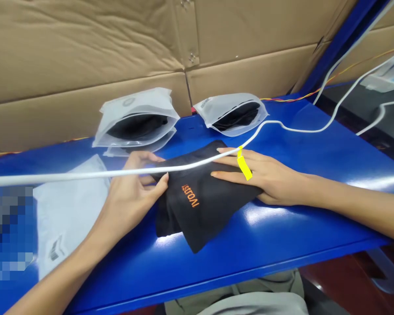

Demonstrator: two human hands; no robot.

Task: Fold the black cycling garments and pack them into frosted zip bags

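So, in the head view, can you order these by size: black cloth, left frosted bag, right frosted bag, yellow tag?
Black cloth first, though it is nearer the camera; then left frosted bag, right frosted bag, yellow tag.

The cloth (200, 203) is matt black woven fabric; behind it the bag (141, 105) is frosted plastic, and under it the table (282, 227) is glossy.

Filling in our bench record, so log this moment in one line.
left hand: at edge of black fabric | right hand: flat on fabric | nearby: two frosted bags, blue table
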